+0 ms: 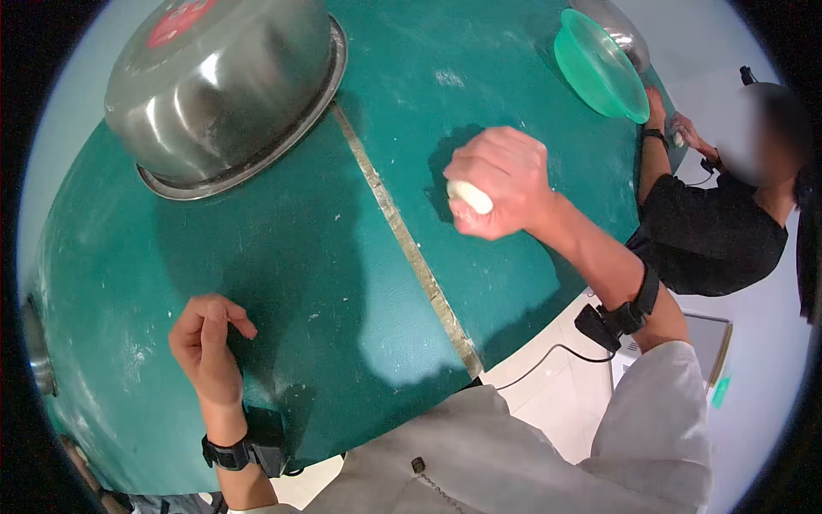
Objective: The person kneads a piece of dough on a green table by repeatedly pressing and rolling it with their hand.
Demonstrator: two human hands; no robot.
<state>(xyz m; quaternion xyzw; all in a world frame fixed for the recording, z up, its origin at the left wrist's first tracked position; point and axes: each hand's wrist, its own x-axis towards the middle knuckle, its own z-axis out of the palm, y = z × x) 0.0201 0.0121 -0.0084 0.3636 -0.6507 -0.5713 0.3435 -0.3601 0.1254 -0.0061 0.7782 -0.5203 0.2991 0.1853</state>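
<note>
Right hand (501, 180) clenched, the other free

Round green table (325, 283) bears an upturned steel bowl (223, 86); below the bowl, left hand (205, 343) hovers empty, loosely curled; right of it, the fist grips a soft white dough lump (471, 197), likely light, sticky; cup it whole

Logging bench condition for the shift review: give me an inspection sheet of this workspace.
Surface: green table, flour-dusted, with a metal strip across it.
Job's things: white dough piece clenched in the right hand, raised off the table.
Clutter: upturned steel bowl; green plastic bowl; second steel bowl behind it.
Hands: left hand empty, fingers curled, low over the table.
Cables: black cable hangs from the right wrist band.
Surroundings: person in black at the table's edge; pale tiled floor.
</note>
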